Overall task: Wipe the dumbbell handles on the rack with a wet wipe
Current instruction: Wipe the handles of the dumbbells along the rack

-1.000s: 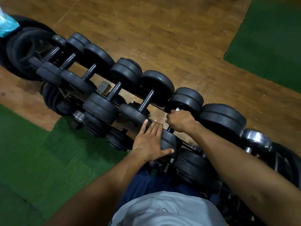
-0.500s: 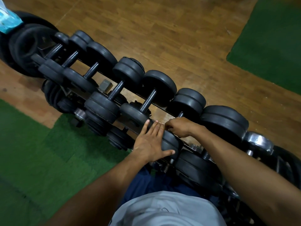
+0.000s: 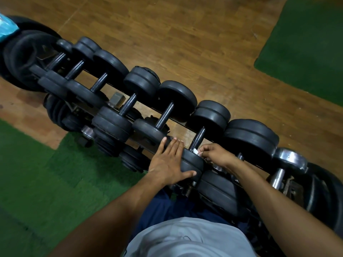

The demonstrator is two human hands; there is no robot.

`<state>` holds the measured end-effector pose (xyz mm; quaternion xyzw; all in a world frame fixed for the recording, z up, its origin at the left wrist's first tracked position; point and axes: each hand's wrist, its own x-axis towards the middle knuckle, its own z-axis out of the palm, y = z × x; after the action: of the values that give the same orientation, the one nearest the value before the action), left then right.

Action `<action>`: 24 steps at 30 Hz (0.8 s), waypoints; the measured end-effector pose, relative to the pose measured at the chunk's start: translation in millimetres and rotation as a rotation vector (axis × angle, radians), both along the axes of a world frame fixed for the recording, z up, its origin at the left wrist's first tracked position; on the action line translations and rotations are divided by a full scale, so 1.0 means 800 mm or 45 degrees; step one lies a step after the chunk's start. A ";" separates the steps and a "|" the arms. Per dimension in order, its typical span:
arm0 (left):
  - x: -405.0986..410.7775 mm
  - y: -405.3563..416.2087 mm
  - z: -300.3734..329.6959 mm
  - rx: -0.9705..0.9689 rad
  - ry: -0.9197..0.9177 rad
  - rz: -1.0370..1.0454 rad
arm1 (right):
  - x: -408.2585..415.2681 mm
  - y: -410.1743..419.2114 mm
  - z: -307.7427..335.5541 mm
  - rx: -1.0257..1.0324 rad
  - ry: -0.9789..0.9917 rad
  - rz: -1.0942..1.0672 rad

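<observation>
Black dumbbells lie side by side on a rack that runs diagonally from upper left to lower right. My right hand pinches a small white wet wipe at the near end of one dumbbell's dark handle. My left hand lies flat with spread fingers on the near black weight of that same dumbbell. Most of the wipe is hidden inside my fingers.
A chrome dumbbell sits at the rack's right end. Large black weight plates lean at the left end, with a light blue packet on top. Green mats lie on the wooden floor around the rack.
My right hand has slid down the handle toward me, from its far part to its near end, and the wipe now shows. My left hand stays on the weight.
</observation>
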<state>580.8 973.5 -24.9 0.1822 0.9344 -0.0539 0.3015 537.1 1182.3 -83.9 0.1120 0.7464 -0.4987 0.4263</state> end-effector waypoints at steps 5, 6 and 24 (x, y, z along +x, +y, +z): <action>0.000 0.001 0.001 -0.006 0.007 -0.007 | 0.000 -0.011 0.003 -0.104 -0.196 -0.357; 0.000 0.001 0.002 -0.003 0.008 -0.004 | -0.001 -0.012 0.001 -0.137 -0.235 -0.444; 0.000 0.002 0.001 -0.021 0.008 -0.009 | -0.020 -0.015 0.000 -0.598 -0.213 -1.239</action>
<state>580.5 975.1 -24.0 0.1828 0.9341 -0.0632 0.2999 521.3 1170.5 -83.9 0.3857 0.4405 -0.7809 0.2179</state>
